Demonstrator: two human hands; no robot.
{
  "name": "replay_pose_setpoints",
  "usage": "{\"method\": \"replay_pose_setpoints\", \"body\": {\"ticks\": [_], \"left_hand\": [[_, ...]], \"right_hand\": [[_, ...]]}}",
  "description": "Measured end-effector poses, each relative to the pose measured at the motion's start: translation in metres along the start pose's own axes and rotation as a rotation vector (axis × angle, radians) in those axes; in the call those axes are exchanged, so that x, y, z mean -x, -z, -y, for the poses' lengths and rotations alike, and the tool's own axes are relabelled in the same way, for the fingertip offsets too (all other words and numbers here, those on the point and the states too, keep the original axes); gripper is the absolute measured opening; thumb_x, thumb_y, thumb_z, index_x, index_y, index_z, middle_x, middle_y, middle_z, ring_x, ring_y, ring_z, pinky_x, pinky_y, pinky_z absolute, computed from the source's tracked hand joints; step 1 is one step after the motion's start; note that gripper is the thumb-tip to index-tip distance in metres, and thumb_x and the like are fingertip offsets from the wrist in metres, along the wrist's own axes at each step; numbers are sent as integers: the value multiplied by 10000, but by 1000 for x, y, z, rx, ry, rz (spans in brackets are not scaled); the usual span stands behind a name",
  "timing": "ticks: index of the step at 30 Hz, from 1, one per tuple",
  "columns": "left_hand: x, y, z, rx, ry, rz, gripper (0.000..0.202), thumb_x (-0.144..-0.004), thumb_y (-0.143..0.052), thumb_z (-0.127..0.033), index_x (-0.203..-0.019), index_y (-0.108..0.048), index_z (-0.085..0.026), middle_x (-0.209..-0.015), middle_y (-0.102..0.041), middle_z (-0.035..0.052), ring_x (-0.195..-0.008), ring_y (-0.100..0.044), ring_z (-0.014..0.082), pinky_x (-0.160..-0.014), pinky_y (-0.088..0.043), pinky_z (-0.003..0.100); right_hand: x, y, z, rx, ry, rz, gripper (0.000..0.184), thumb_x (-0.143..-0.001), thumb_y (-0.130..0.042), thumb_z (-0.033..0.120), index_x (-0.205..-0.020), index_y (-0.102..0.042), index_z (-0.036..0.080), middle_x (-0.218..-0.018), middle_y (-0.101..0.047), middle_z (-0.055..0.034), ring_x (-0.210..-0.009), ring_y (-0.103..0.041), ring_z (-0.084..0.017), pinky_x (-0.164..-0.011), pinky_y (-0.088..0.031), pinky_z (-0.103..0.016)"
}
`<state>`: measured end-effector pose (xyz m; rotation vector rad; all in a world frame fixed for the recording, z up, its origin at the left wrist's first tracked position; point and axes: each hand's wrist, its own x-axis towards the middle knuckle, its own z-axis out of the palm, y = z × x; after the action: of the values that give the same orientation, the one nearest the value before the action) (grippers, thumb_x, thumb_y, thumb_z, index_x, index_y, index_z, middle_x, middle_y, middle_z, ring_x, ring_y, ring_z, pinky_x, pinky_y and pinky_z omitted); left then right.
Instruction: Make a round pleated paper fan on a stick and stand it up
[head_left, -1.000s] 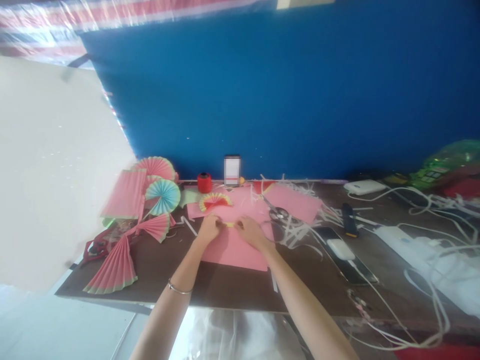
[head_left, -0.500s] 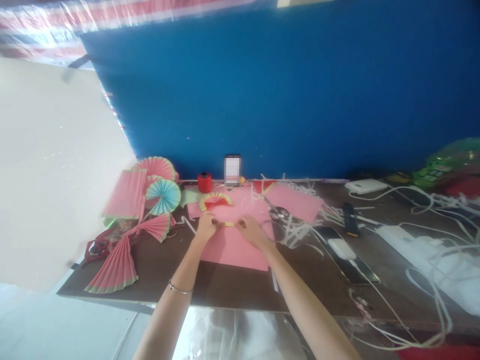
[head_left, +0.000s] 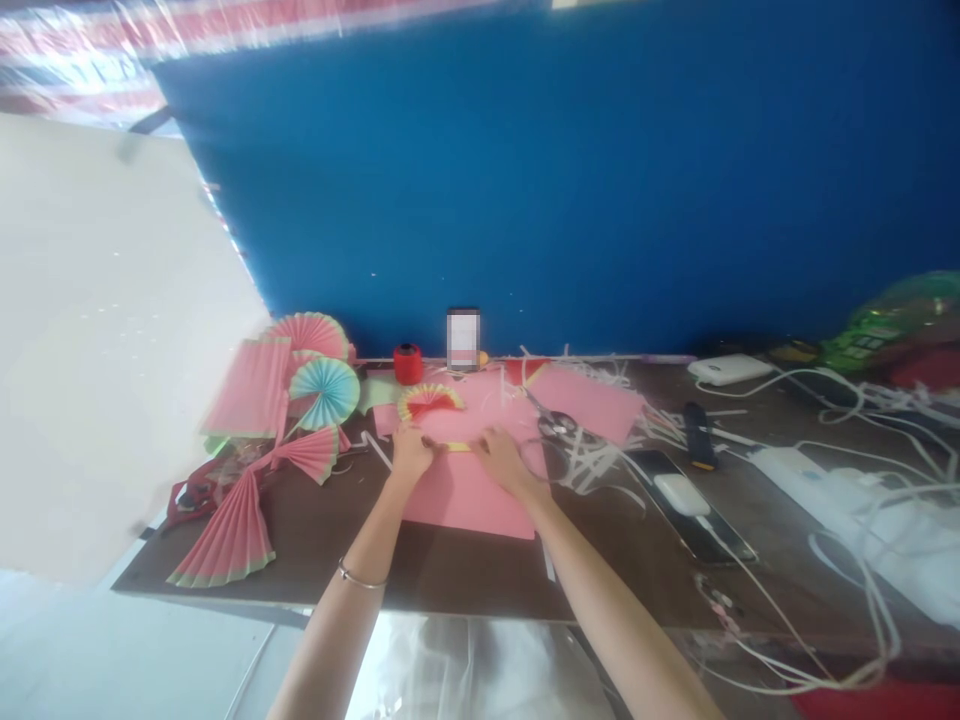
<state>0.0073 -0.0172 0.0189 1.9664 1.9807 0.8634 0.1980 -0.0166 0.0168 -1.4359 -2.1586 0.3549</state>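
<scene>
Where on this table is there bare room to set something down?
Two patches of dark table look bare: between the nearest pink fan and the left forearm, and between the right forearm and the dark phone. White paper strips crowd around the scissors; cables crowd the far right.

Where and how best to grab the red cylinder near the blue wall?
Probably its round sides, left and right, coming steeply from above and the front: the red cylinder stands upright, and the blue wall crowds its back. The yellow-edged fan lies just in front, so pass over it.
</scene>
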Motion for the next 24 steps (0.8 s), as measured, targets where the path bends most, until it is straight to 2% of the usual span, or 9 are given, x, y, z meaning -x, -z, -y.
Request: {"method": "replay_pose_setpoints", "body": {"ticks": [8,12,17,24], "left_hand": [[-1,0,-3,-36,33,18,202,-649,-686,-260,-503,-597,-151,-693,-620,79,-896,-555,245,-792,-428,357],[0,1,-3,16,28,9,210,-632,-689,-240,-487,-574,-139,-661,-595,76,-818,-564,223,-759,-435,348],[-3,7,3,61,11,34,299,-604,-722,-278,-422,-514,-164,-559,-543,43,-834,-555,224,-775,-439,335],[-2,7,5,68,37,-2,329,-609,-704,-249,-403,-459,-174,-597,-533,49,-857,-554,235,-757,-461,346]], "right_hand": [[-3,-5,1,60,-46,-44,211,-824,-533,298,-656,-497,178,-801,-494,-50,-776,-475,-181,-736,-381,-300],[-4,-5,2,68,-54,-45,230,-804,-557,303,-623,-472,189,-774,-496,-47,-764,-478,-185,-726,-378,-304],[-3,-4,-1,-8,-102,-73,219,-779,-570,333,-641,-476,191,-777,-498,-34,-751,-482,-175,-705,-383,-299],[-2,3,1,-69,-126,-27,234,-774,-551,326,-608,-460,189,-792,-468,-20,-737,-478,-154,-707,-381,-288]]}}
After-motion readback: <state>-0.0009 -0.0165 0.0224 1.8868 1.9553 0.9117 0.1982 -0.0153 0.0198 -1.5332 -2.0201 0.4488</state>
